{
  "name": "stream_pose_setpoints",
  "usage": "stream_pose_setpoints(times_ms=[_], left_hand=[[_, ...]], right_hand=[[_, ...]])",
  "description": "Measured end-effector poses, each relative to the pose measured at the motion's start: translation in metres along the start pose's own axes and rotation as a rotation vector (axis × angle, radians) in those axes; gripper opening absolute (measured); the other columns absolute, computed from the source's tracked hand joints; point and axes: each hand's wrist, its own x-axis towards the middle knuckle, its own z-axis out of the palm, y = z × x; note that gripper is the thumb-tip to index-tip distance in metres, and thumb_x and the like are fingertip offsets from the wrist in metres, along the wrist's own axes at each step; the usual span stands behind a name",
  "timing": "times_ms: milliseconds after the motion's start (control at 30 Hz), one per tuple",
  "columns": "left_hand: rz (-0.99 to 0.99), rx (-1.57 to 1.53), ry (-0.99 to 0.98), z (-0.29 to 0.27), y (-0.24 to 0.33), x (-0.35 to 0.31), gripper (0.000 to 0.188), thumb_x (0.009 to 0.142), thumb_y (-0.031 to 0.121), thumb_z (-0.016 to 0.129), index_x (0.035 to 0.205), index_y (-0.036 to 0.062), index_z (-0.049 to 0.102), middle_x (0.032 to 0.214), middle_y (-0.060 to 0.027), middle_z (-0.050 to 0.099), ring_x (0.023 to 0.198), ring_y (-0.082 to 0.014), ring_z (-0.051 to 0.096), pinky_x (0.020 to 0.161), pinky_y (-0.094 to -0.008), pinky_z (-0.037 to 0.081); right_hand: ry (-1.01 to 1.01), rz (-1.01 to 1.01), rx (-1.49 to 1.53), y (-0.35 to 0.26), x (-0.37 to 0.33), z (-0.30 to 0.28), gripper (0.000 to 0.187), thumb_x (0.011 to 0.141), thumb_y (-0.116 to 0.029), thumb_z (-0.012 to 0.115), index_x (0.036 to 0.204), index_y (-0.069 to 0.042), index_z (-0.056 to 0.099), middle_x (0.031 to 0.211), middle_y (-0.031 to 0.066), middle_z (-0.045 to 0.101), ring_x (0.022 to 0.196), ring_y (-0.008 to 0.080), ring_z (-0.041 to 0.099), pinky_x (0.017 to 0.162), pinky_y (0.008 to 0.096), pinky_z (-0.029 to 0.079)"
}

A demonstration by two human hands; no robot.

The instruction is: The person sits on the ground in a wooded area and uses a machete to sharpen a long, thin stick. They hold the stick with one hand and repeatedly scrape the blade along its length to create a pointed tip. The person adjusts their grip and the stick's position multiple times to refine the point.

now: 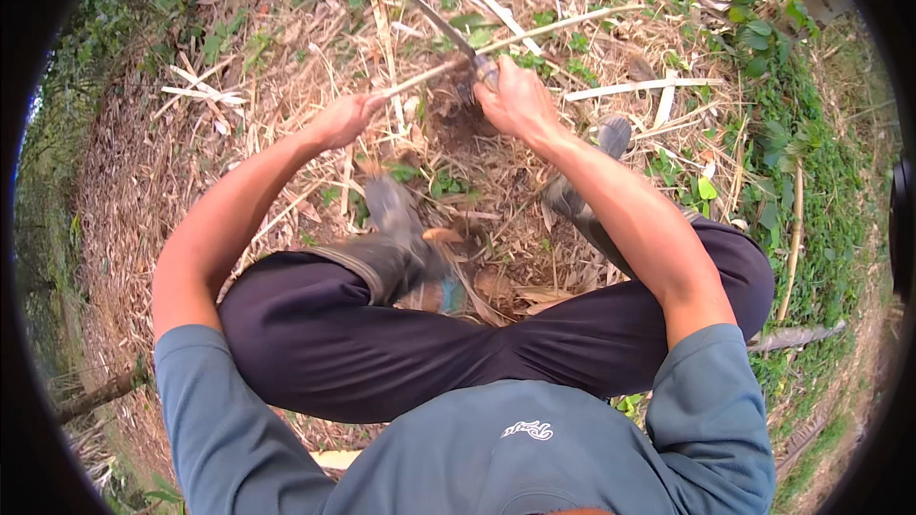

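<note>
My left hand is closed on one end of a long, thin bamboo strip, which slants up to the right in front of me. My right hand grips the handle of a knife, its dark blade pointing up and to the left. The blade's base crosses the strip close to my right hand; whether the edge bites into it I cannot tell. Below the crossing, a dark stump-like lump shows on the ground, partly behind my right hand.
Pale split strips lie crossed at the left and at the right. Dry leaves cover the ground between my boots. Green plants grow along the right side. A brown branch juts in at the lower left.
</note>
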Motion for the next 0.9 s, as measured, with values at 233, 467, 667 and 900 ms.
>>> stream_pose_setpoints(times_ms=[233,467,667,900], left_hand=[[0.126,0.017,0.134,0.011,-0.015,0.032,0.049,0.109,0.042,0.039,0.111,0.0008,0.066,0.091,-0.0271,0.066,0.089,-0.0472,0.063,0.077,-0.0517,0.047],[0.003,-0.016,0.065,0.013,-0.010,0.048,0.047,0.109,0.038,0.042,0.095,-0.0021,0.062,0.071,-0.0265,0.055,0.066,-0.0432,0.055,0.064,-0.0493,0.042],[0.013,0.092,0.184,0.012,-0.002,0.054,0.050,0.106,0.045,0.045,0.089,0.0020,0.066,0.071,-0.0240,0.062,0.070,-0.0441,0.062,0.065,-0.0512,0.046],[0.085,0.057,0.301,0.014,0.000,0.053,0.062,0.105,0.053,0.042,0.083,0.0013,0.070,0.073,-0.0246,0.067,0.073,-0.0454,0.067,0.070,-0.0542,0.052]], right_hand=[[0.017,-0.037,0.047,0.004,0.014,0.002,0.037,0.094,-0.028,0.066,0.110,0.004,0.055,0.073,0.0269,0.068,0.072,0.0457,0.070,0.070,0.0539,0.056],[-0.116,0.025,0.039,0.006,0.038,-0.007,0.038,0.089,-0.022,0.069,0.112,0.004,0.054,0.075,0.0289,0.068,0.073,0.0476,0.069,0.072,0.0546,0.056],[-0.079,0.029,0.030,0.020,0.040,-0.005,0.039,0.089,-0.024,0.069,0.113,0.002,0.054,0.078,0.0278,0.069,0.077,0.0476,0.069,0.075,0.0545,0.056],[0.073,0.099,0.063,0.006,-0.007,-0.009,0.040,0.090,-0.027,0.070,0.117,-0.002,0.059,0.082,0.0246,0.071,0.080,0.0459,0.070,0.073,0.0521,0.054]])
